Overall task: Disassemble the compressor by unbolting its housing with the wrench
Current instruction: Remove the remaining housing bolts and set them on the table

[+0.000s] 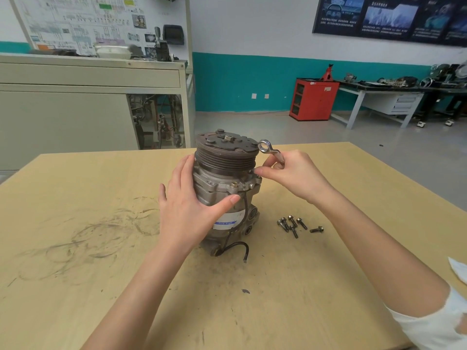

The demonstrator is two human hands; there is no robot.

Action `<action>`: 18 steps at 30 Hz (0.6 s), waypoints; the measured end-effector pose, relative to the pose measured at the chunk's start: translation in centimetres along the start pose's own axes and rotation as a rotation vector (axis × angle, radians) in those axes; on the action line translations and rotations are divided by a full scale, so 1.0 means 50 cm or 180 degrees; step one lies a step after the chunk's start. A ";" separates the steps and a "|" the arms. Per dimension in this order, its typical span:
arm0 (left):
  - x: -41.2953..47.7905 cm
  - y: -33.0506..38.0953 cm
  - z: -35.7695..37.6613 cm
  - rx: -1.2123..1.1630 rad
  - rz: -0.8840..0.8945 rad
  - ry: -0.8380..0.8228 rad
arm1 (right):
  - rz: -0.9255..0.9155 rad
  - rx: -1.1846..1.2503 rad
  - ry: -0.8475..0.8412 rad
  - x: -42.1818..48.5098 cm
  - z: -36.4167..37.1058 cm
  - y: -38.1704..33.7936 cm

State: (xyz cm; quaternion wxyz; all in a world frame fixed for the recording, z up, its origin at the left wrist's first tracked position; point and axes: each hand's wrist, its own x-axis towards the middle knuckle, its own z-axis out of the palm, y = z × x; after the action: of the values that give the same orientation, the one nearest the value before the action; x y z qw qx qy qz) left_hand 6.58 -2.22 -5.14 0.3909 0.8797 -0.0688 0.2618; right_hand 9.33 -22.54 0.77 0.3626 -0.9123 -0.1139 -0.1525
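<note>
bench (101,248): carrying the compressor near its middle.
compressor (222,173): standing on end, pulley face up. Cast metal, so I'm judging it heavy, stiff, a bit top-heavy and probably greasy. Best hold is looking like the ribbed body under the pulley, not the cable (237,245) trailing from its base.
left hand (187,208): lying flat against the compressor's left side, fingers straight, thumb crossing the front and bracing it.
right hand (295,178): at the compressor's right flange, curling around the wrench shank, thumb and forefinger pinching in at the flange.
wrench (269,150): ring end sticking up beside the pulley rim, not sitting on any bolt.
loose bolts (294,224): lying clustered on the bench, right of the compressor's base.
flange bolt (234,184): sitting in the front flange.
</note>
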 end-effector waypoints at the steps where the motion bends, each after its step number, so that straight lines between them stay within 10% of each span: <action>1: 0.000 0.000 0.000 -0.0002 0.0002 0.0002 | -0.0002 0.0152 -0.0096 0.000 -0.001 0.002; 18: -0.001 0.001 0.000 -0.0028 0.0004 0.0030 | 0.0198 0.0584 -0.0266 -0.004 0.005 0.025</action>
State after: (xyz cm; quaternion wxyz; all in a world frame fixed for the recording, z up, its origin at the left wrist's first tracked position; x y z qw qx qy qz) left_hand 6.50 -2.28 -5.14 0.3949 0.8767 -0.0687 0.2658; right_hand 9.62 -23.27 -0.26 0.4441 -0.8839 -0.1140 -0.0919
